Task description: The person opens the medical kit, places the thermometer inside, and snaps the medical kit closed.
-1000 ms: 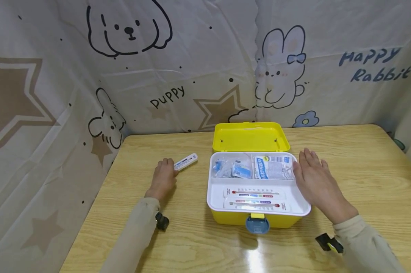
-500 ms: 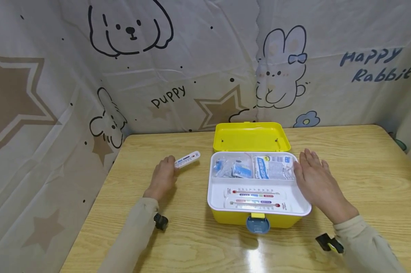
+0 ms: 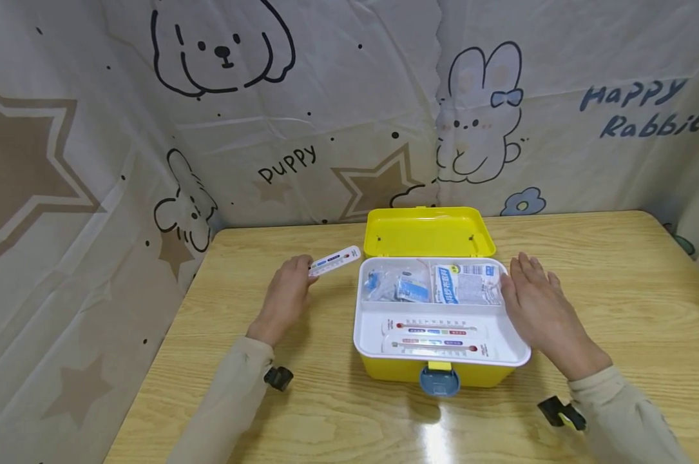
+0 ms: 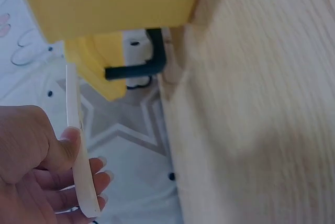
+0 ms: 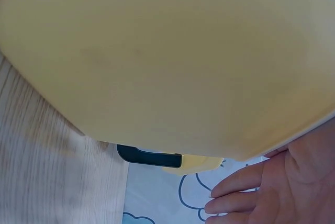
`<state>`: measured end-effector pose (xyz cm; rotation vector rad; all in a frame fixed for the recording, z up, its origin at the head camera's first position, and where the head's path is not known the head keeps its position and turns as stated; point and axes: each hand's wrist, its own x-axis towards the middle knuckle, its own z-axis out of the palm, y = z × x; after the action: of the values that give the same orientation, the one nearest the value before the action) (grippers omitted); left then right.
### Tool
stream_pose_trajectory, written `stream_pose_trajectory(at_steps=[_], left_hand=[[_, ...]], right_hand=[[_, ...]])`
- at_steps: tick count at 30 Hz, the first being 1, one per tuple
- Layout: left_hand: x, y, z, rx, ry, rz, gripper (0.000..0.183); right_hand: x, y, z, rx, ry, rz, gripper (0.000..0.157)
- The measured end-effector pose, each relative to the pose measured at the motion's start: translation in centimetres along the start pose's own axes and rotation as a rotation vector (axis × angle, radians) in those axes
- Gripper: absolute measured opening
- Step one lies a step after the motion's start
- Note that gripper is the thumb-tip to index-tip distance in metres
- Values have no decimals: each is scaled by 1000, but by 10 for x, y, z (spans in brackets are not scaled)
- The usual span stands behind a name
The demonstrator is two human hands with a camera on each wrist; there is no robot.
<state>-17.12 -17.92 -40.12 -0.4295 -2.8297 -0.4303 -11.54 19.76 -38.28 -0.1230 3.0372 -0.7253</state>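
My left hand (image 3: 284, 296) pinches a flat white thermometer (image 3: 336, 260) by its left end, thumb against fingers, raised above the table to the left of the box. In the left wrist view the thermometer (image 4: 78, 145) appears edge-on, between thumb and fingers. My right hand (image 3: 537, 312) lies with straight fingers against the right rim of the yellow box (image 3: 436, 372); its palm shows beside the box wall in the right wrist view. Inside the white tray (image 3: 378, 310), two more thermometers (image 3: 436, 338) lie side by side in the front compartment.
Bagged blue-and-white items (image 3: 398, 287) fill the tray's back left compartment, a gauze packet (image 3: 468, 285) the back right. The yellow lid (image 3: 430, 233) lies folded back behind the box. A blue latch (image 3: 439, 381) hangs in front. A printed curtain (image 3: 303, 129) borders the wooden table (image 3: 337, 412).
My left hand has lifted the thermometer off the table and brought it rightward and farther back, closer to the box. The right hand stays at the box's rim.
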Motion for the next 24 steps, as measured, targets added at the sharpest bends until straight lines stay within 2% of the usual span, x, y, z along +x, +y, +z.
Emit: stream_pose_trajectory(at_steps=[6,12,17,24], left_hand=[[-1,17,-14,12,15,23,28],[-3,41,-30,0,53,111,27],[-8,60,-38,-3,31,181,27],[-15,76,-43,-27,15,265,27]], right_hand=[[0,0,0,-2,-2,-1,67],[-1,0,0,-2,8,-9,67],[0,0,1,-3,12,-6,67],[0,1,2,1,15,-6,67]])
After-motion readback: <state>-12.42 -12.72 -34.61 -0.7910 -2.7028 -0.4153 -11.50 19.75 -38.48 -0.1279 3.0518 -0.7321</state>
